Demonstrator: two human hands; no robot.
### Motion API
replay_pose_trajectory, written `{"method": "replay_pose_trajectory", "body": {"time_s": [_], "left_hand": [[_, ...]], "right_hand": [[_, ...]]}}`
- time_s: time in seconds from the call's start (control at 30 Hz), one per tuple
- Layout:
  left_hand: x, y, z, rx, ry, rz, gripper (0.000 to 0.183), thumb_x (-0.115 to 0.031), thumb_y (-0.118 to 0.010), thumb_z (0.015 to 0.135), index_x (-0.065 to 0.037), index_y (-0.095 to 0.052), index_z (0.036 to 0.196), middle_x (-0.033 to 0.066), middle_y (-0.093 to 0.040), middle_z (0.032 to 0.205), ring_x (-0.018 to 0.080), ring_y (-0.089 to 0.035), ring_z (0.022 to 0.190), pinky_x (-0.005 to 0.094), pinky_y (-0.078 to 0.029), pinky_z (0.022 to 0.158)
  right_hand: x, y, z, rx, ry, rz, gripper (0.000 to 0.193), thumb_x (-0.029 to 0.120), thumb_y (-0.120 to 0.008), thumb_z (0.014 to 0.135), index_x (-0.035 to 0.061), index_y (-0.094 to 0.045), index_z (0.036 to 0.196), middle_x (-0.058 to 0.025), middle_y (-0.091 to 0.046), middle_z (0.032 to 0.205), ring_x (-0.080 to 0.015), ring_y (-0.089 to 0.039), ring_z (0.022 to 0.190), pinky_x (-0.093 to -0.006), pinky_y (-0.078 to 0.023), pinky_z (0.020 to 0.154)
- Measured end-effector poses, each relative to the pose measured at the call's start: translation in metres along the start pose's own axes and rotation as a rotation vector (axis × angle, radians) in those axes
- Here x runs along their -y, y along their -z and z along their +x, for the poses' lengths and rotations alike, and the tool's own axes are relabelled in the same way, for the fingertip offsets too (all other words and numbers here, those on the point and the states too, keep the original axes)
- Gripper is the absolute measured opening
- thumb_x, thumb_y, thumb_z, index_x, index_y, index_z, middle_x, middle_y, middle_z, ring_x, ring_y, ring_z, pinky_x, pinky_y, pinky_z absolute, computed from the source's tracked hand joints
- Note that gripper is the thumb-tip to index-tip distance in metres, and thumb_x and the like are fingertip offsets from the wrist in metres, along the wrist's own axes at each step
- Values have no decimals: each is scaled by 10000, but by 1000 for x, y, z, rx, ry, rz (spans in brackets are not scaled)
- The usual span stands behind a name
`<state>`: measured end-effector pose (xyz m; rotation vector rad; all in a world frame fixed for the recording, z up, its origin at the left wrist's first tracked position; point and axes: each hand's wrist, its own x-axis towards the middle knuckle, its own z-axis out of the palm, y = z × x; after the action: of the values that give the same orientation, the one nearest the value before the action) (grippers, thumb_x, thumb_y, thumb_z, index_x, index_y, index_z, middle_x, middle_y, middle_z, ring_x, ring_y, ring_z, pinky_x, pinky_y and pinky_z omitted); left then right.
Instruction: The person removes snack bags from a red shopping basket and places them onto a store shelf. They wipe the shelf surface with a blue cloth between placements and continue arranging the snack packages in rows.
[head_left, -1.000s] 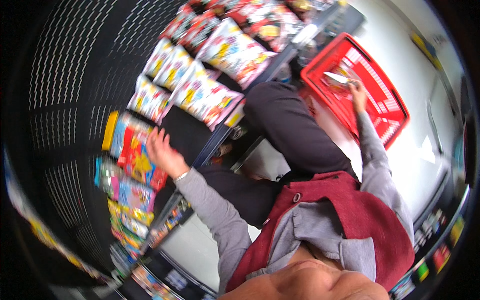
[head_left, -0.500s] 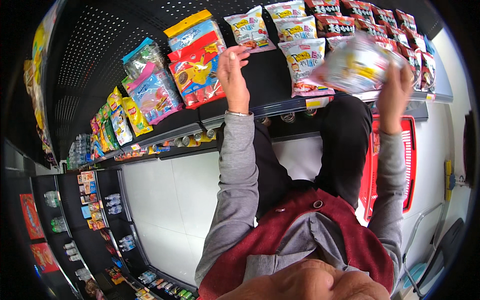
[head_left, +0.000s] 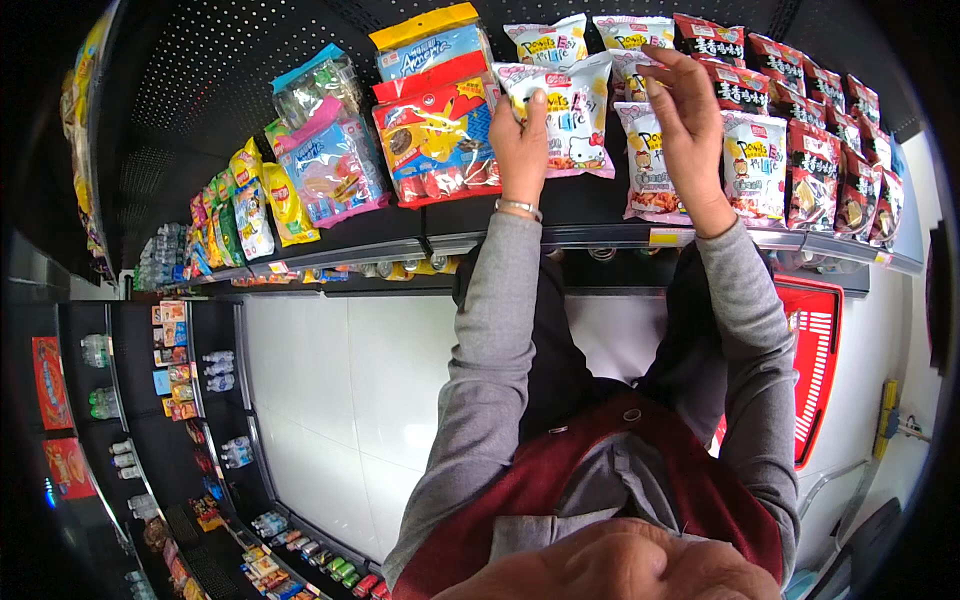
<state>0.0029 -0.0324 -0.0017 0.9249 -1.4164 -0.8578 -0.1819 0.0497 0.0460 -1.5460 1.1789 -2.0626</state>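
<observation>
My left hand (head_left: pixel 522 148) grips the left edge of a white and pink snack bag (head_left: pixel 575 118), thumb in front and its other fingers mostly behind. The bag leans upright on the black shelf, in front of a matching snack bag (head_left: pixel 545 42). My right hand (head_left: pixel 692 140) is raised over the neighbouring row, fingers apart and partly curled, holding nothing. It covers part of a front white bag (head_left: pixel 648 165). Beside its wrist stands another white and pink bag (head_left: pixel 755 165).
To the left stand a red and blue packet (head_left: pixel 438 145), a pink and blue packet (head_left: pixel 328 170) and yellow bags (head_left: pixel 290 205). Red bags (head_left: pixel 815 175) fill the right end. A shelf lip (head_left: pixel 600 236) runs in front; below right is a red basket (head_left: pixel 822 370).
My right hand no longer has the blurred bag and has moved left. My left hand, empty before, now grips a white and pink bag. The view has shifted a little.
</observation>
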Motion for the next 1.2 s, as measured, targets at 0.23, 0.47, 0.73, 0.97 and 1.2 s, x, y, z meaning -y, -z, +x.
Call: {"method": "replay_pose_trajectory", "body": {"time_s": [0.23,0.47,0.73,0.97,1.2], "left_hand": [[40,-23,17,-50,-4,211,439,-388,-686,950,48,-631,959,202,-707,866,316,-697,789,404,-521,710],[67,-32,22,-145,87,427,502,-442,-645,955,51,-591,1037,246,-699,934,441,-677,893,495,-526,779],[48,-40,7,-108,-61,715,775,-391,-657,928,127,-348,1414,365,-434,1388,479,-459,1273,503,-398,1045],[30,-58,-11,78,-336,988,794,-401,-681,902,21,-359,1492,280,-259,1583,463,-220,1475,597,-153,1190],[40,-61,-17,125,-348,989,759,-382,-657,924,14,-363,1500,277,-258,1585,465,-210,1476,610,-154,1183]], "right_hand": [[-1,3,-3,29,-60,25,253,42,-649,962,29,-608,1212,-53,-703,1044,-111,-670,963,-244,-522,815],[2,2,-6,39,-71,14,245,27,-629,963,40,-601,1207,-46,-696,1110,-103,-653,909,-250,-525,807],[0,0,-7,35,-104,53,245,-13,-615,956,30,-597,1197,-54,-691,1160,-110,-667,949,-257,-532,837],[2,-1,-7,30,-118,63,245,-21,-617,952,16,-595,1194,-60,-693,1150,-112,-671,962,-259,-535,843],[0,1,-7,18,-107,85,245,-24,-620,951,5,-597,1193,-58,-694,1113,-114,-672,957,-263,-536,833]]}}
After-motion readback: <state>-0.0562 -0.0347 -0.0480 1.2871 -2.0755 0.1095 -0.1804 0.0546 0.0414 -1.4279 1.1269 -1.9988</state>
